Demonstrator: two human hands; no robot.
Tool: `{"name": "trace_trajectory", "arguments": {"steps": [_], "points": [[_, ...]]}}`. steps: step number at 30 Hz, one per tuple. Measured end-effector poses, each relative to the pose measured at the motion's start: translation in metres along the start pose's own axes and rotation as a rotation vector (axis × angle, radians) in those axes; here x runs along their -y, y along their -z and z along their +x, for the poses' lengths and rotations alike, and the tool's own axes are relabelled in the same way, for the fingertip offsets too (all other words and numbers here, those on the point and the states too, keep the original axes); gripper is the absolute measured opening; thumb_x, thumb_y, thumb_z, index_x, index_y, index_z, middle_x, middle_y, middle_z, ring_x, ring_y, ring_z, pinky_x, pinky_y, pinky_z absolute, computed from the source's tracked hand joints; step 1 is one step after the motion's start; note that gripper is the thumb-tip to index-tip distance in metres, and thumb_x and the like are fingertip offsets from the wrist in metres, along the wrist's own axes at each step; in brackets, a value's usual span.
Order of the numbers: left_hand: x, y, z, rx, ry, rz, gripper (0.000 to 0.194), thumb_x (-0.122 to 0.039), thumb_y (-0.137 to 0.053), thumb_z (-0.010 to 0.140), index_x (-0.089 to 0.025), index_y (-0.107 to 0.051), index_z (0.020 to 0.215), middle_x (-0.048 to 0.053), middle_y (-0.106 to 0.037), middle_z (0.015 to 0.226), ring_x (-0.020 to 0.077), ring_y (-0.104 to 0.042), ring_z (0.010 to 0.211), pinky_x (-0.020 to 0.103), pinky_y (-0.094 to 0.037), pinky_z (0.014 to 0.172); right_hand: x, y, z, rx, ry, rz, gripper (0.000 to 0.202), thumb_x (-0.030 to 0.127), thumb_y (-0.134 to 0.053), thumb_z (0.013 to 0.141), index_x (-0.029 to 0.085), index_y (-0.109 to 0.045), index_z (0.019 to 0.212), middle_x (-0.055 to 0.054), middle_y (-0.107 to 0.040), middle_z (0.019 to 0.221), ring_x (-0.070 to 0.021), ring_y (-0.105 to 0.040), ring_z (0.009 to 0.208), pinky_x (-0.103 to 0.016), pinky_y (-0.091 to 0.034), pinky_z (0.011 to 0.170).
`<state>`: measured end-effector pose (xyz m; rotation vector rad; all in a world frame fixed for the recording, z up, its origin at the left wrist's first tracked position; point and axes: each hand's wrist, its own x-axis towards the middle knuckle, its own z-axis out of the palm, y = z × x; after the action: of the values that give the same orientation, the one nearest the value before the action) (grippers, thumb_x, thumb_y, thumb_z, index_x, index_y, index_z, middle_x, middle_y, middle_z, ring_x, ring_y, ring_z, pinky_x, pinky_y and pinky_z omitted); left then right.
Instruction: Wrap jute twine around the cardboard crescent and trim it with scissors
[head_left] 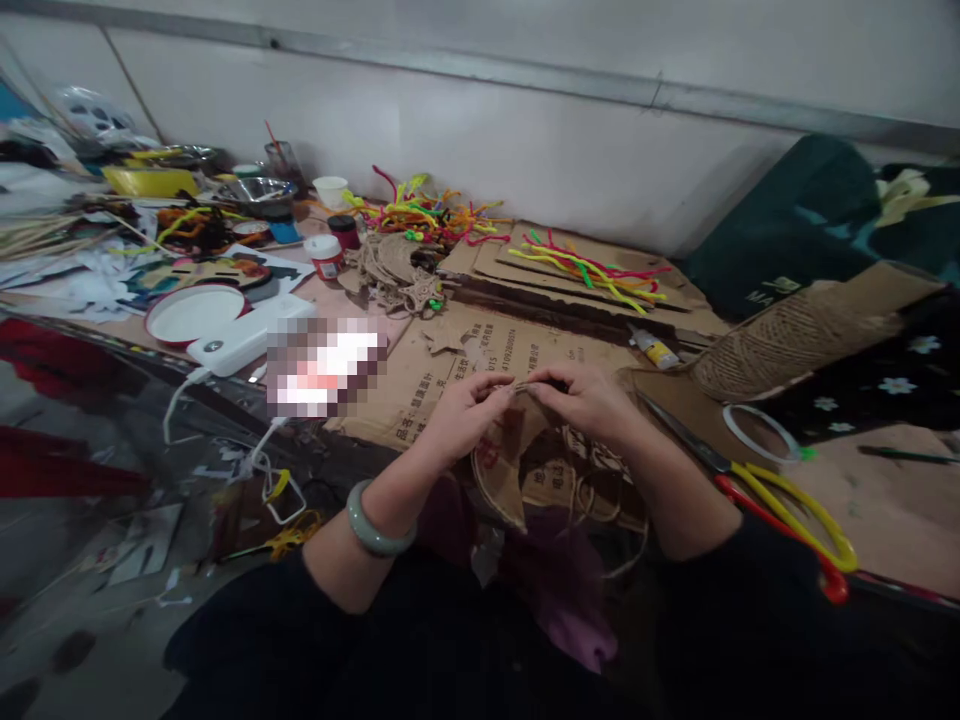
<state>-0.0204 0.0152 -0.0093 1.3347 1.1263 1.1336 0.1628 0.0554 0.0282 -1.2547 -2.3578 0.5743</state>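
Note:
My left hand (476,412), below a jade-green bangle (379,520), pinches the upper end of a curved, crescent-like cardboard piece (501,478). From the other side my right hand (581,398) closes on that same end, its fingertips meeting the left ones. Twine seems to lie at the pinch, but the fingers partly hide it. Loose loops of jute twine (587,495) hang under my right hand. Just beyond my hands, a small cardboard star (448,340) rests on a printed cardboard sheet (405,385).
Scissors (739,470) with red and yellow handles lie right of my forearm, near a twine spool (795,335), a white ring (761,432) and a small glue tube (654,348). Colourful pipe cleaners (589,268) lie behind. A power bank (251,335) and a blurred-out phone (326,367) sit left.

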Motion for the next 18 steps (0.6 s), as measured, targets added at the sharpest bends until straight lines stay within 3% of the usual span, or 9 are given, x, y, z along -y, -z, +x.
{"name": "trace_trajectory", "arguments": {"steps": [6,10,18], "points": [[0.003,-0.004,-0.002,-0.011,-0.069,0.208,0.02,-0.026,-0.057,0.081,-0.016,-0.072,0.088,0.006,-0.076,0.081,0.0171,-0.07,0.072,0.027,-0.055,0.067,-0.004,-0.007,-0.006,0.089,-0.004,0.072,0.024,0.026,-0.054,0.087,0.023,-0.076,0.095,-0.004,-0.077,0.091,-0.0198,-0.069,0.085,-0.031,-0.051,0.076],[0.004,-0.003,-0.005,-0.06,-0.065,0.173,0.019,-0.025,-0.055,0.081,-0.016,-0.071,0.087,0.004,-0.075,0.075,0.0153,-0.069,0.065,0.025,-0.054,0.06,-0.013,-0.002,-0.008,0.083,0.019,0.119,0.028,0.029,-0.051,0.089,0.024,-0.074,0.104,-0.005,-0.076,0.101,-0.0201,-0.069,0.093,-0.031,-0.052,0.079],[0.007,-0.004,-0.005,-0.084,-0.083,0.157,0.016,-0.028,-0.059,0.081,-0.017,-0.07,0.086,0.004,-0.074,0.071,0.0145,-0.069,0.063,0.025,-0.053,0.059,-0.006,0.0,-0.014,-0.008,0.043,0.011,0.023,0.026,-0.052,0.089,0.021,-0.074,0.089,-0.004,-0.075,0.084,-0.0167,-0.067,0.077,-0.029,-0.05,0.072]]}}
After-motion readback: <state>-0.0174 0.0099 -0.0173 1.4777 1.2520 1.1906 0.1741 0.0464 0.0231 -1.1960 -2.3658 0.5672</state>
